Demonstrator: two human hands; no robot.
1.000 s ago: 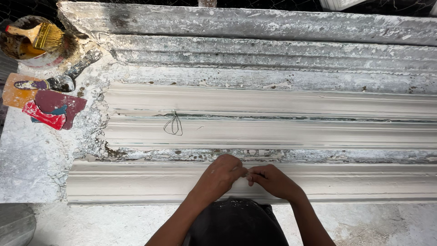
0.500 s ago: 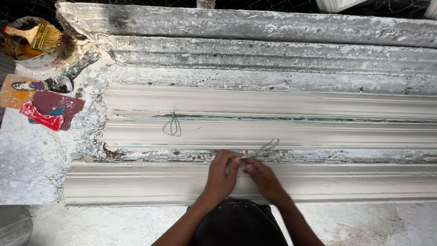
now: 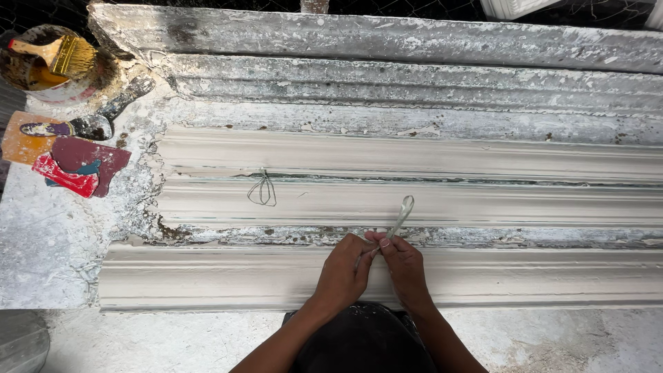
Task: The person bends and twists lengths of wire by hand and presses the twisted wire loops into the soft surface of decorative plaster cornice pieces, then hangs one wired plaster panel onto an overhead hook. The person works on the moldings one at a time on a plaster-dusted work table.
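Plaster-caked worktop (image 3: 48, 255) carried long white mouldings (image 3: 414, 200); both hands, left hand (image 3: 343, 271) and right hand (image 3: 406, 268), pinched a wire loop (image 3: 400, 217) (thin, springy) that could slip and gouge the moulding.

I see no labels, signs or screens anywhere in my view. Nearest to packaging: a flat red packet-like piece (image 3: 65, 178) at the far left of the plaster-spattered white surface (image 3: 41, 249), partly under a dark maroon sheet (image 3: 93, 155), just beside an orange rectangular sheet (image 3: 24, 144). I cannot tell whether it is truly a package.
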